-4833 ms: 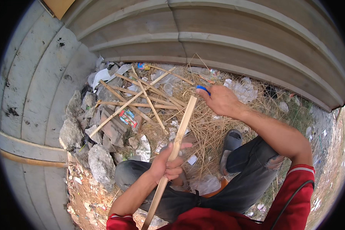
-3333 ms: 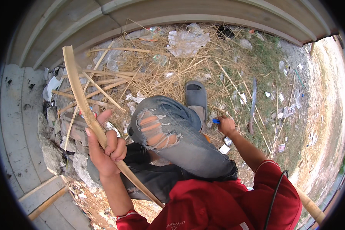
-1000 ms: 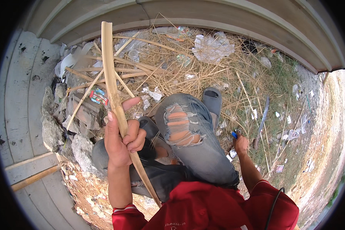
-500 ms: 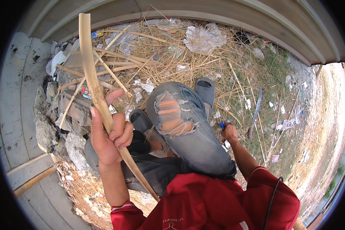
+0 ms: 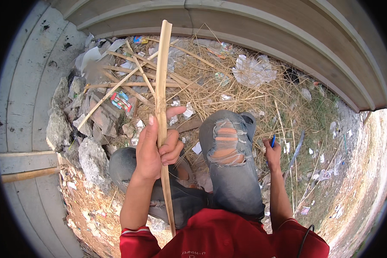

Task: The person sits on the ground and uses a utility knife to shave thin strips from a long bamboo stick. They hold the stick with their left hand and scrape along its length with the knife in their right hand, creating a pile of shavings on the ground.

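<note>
My left hand is closed around a long split bamboo strip, its index finger stretched out past the strip. The pale strip stands nearly upright, bowed slightly, with its lower end close to my red shirt. Beside my bent right knee, my right hand is closed on a slim blue object. Its tip points up; its kind cannot be made out, as the fingers cover most of it. A long curved blade, like a machete, lies on the ground just right of that hand.
Several bamboo strips lie crossed on the straw at the far left, by broken rocks. Crumpled white plastic and other litter are scattered about. A ribbed metal wall closes the far side; grey panels stand at left.
The view has shifted, so the ground appears farther left and right around me. The bamboo strip has swung more upright. My right hand has turned, and the blue object now points upward.
</note>
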Tool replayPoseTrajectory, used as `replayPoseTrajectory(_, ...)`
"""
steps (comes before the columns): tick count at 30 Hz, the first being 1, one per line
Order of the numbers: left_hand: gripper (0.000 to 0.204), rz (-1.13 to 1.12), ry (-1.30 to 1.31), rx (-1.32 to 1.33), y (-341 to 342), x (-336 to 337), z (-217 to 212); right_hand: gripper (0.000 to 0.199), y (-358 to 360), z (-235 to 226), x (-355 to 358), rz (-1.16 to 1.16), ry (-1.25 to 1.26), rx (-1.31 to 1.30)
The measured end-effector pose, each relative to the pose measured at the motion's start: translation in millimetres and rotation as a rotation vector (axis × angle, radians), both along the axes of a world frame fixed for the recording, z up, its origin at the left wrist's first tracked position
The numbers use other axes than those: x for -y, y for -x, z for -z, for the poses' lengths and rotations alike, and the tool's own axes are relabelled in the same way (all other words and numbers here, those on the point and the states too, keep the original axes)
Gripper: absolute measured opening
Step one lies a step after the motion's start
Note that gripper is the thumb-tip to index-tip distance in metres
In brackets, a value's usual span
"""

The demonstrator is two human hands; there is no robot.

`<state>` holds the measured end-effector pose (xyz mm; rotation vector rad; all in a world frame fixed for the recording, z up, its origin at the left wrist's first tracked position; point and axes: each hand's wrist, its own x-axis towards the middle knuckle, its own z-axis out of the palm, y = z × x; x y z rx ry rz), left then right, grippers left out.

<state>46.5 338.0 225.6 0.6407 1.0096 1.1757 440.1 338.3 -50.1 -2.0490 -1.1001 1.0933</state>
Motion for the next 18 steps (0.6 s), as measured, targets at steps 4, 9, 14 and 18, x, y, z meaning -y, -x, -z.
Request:
replayPoseTrajectory(4, 0.07, 0.069, -0.031, 0.062, -3, -8, 3, 0.045, 48, -137, -104, 0.033, -0.424, -0.6)
replayPoseTrajectory(9, 0.067, 0.091, -0.071, -0.009, 1, -8, 7, 0.025, 135, -319, -151, -0.662, -0.563, -0.525)
replayPoseTrajectory(14, 0.064, 0.053, -0.086, -0.048, 12, -1, 8, 0.047, 220, -370, -159, -1.192, -0.55, 0.027)
replayPoseTrajectory(18, 0.061, 0.002, -0.058, -0.055, 10, 0, 4, 0.041, 249, -318, -166, -1.222, -0.841, -0.029)
